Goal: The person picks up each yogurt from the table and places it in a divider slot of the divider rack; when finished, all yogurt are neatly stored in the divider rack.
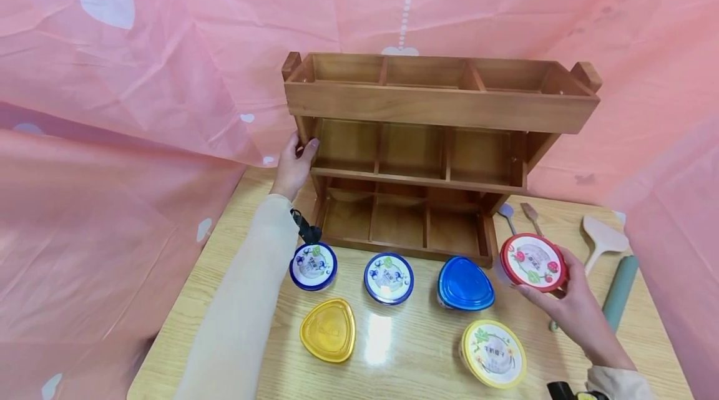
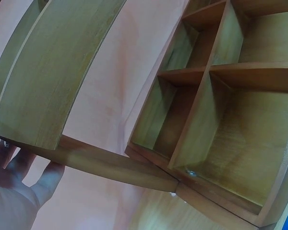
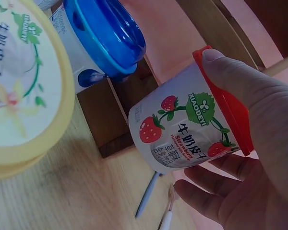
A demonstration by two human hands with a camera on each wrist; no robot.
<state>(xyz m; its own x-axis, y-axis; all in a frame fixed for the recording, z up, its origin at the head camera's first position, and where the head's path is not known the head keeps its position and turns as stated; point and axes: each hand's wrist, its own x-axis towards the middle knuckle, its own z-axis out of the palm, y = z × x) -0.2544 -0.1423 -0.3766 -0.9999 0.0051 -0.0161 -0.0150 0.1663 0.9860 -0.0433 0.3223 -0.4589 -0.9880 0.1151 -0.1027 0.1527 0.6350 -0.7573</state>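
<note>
My left hand (image 1: pixel 294 168) grips the left side of a three-tier wooden shelf rack (image 1: pixel 438 108), thumb in front at the middle tier. In the left wrist view its fingers (image 2: pixel 48 184) curl under the rack's wooden edge. On the right, my right hand (image 1: pixel 581 312) holds a strawberry milk-snack cup (image 3: pixel 177 122) by its red lid, thumb on one side and fingers on the other. The cup is tilted and raised off the table, close to the rack's lower right corner. Nearest to it are a tub with a blue lid (image 1: pixel 465 284) and a yellow-lidded cup (image 1: pixel 494 354).
Two blueberry cups (image 1: pixel 389 278) with blue-rimmed lids stand before the rack, one partly behind the left sleeve (image 1: pixel 241 300). A yellow-lidded tub (image 1: pixel 328 330) is nearer the front. At right lie a white spatula (image 1: pixel 603 238), smaller utensils and a green roll (image 1: pixel 620 291). Pink cloth hangs behind.
</note>
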